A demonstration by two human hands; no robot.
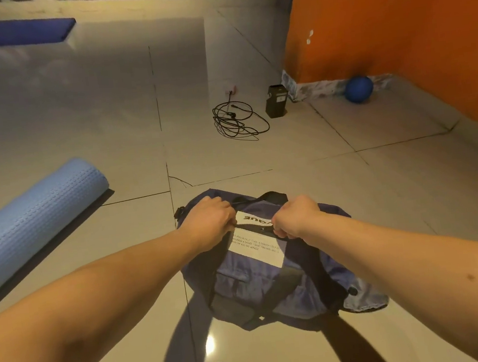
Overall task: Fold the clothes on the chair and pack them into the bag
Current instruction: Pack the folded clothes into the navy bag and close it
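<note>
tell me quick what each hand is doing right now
Left hand: closed, gripping the top of the navy bag.
Right hand: closed, gripping the bag's top too.

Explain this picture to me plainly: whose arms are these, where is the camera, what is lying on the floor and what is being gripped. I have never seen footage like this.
There is no machine here. The camera sits on a person's head and looks down, so the two bare arms are theirs. The left hand and right hand both grip the top of a navy duffel bag with a white label, which sits on the tiled floor. Also on the floor are a rolled light blue mat, a coiled black cable, a small black box and a blue ball by the orange wall. No chair or loose clothes are in view.
</note>
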